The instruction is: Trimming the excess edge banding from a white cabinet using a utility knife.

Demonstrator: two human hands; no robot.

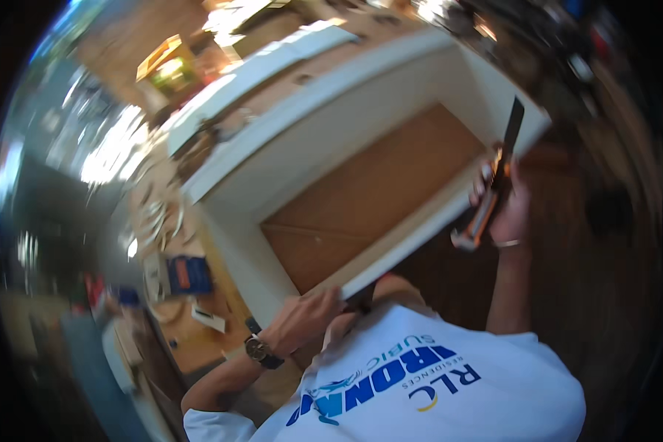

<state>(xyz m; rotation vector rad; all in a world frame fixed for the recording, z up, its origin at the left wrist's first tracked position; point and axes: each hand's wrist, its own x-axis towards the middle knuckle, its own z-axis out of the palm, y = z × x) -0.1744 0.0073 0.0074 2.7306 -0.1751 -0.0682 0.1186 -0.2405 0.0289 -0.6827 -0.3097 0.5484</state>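
A white wooden box [346,140] with a brown bottom [376,191] lies tilted across the middle of the view. My left hand [302,320], wearing a watch, is closed on its near rim at lower left. At the right end of the box, my right hand [512,206] is wrapped round long black tools [479,214] with orange and silver parts; a dark flat length [516,118] points up from the grip. Exactly how many pieces it holds is blurred.
Behind and left of the box stands a cluttered wooden bench [199,335] with a long white board [265,62], pale offcuts [166,214], a blue-and-red package [188,274] and a yellow item [162,62]. Dark flooring [560,287] shows at right.
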